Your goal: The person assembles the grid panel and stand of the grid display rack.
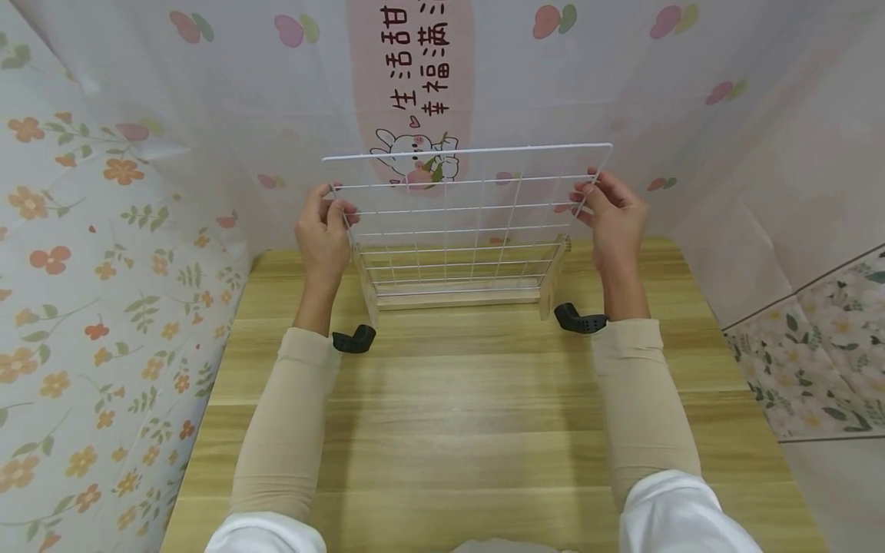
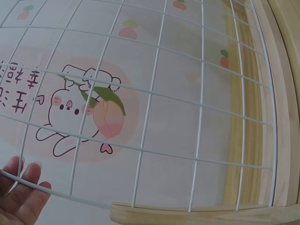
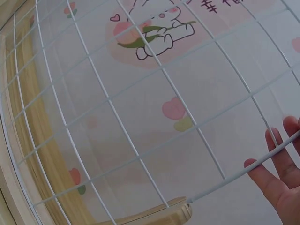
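A white wire grid panel (image 1: 459,207) stands upright in a pale wooden frame (image 1: 459,298) with two side pieces and a bottom bar. My left hand (image 1: 325,230) pinches the panel's left edge wire between thumb and fingers. On the opposite edge, my right hand (image 1: 614,219) grips the wire at about the same height. In the left wrist view the lower part of the panel runs along a wooden side piece (image 2: 187,214). The right wrist view shows the other side piece (image 3: 180,211) ending just below the right fingers.
The frame stands on a wood-grain table (image 1: 463,430) near its back edge. Behind it hangs a white curtain (image 1: 263,92) printed with fruit shapes, a rabbit and writing. Flowered cloth (image 1: 104,307) covers the left side. A black wrist device (image 1: 354,339) sits by each cuff.
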Demonstrator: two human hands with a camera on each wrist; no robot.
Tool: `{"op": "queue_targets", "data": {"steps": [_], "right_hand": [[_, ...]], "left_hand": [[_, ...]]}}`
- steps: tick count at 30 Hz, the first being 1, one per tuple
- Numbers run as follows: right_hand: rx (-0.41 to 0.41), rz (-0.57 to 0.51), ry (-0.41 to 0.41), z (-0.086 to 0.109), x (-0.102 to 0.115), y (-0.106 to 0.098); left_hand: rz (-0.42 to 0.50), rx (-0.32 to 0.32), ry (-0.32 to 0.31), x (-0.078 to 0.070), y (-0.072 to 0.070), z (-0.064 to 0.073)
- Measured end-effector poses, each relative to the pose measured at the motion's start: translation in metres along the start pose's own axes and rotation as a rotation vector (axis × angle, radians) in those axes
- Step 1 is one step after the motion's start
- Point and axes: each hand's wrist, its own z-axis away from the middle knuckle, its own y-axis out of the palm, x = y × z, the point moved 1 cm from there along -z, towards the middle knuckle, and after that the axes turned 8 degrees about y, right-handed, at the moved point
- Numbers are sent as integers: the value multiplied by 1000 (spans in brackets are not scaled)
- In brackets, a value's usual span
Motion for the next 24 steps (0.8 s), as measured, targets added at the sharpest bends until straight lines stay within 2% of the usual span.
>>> {"op": "queue_targets", "data": {"steps": [2,6,14,24], "right_hand": [[1,-4,5,-1,0,0],[9,-2,0,-2,0,1],[18,23,-36,-5,-5,-2],[6,108,-75,-8,-12,-6]], "left_hand": [[-1,-1,0,-8,-1,0],[10,-5,0,-9,-1,1],[-13,14,14,-4,0,2],[-25,25,20,-1,1,4]]}}
